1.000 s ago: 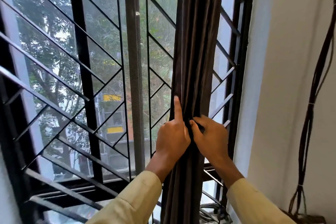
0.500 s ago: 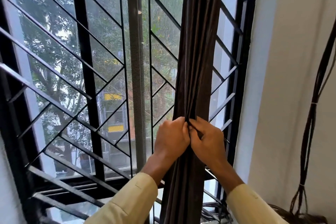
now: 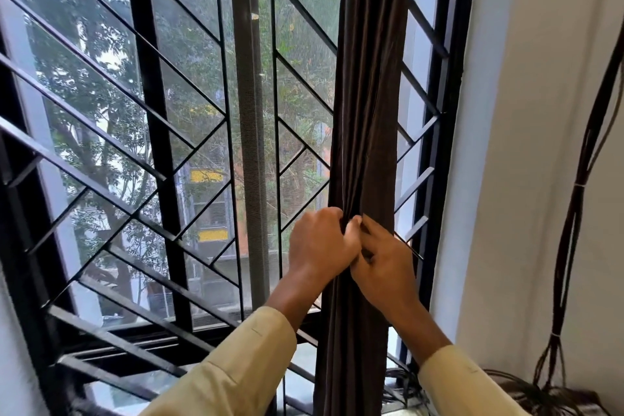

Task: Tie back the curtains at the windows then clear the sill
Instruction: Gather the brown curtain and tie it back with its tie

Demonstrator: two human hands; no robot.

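Dark brown curtain (image 3: 366, 111) gathered into a narrow vertical bundle at the right side of the window, hanging in front of the black grille (image 3: 148, 152) and just beside the right window frame (image 3: 442, 145). Left hand (image 3: 320, 245) closed in a fist on the left edge of the bundle, fingers curled tight into the folds. Right hand (image 3: 383, 263) closed on the bundle from the right, thumb and fingers pinching fabric at the same height. Both grips touching each other at the knuckles, no gap visible between them. Tie or band not discernible among the folds. Cream sleeves (image 3: 236, 368) entering from the lower edge. Bundled dark cables (image 3: 574, 213) hanging on the white wall at right, well apart from the curtain. Sill largely hidden.
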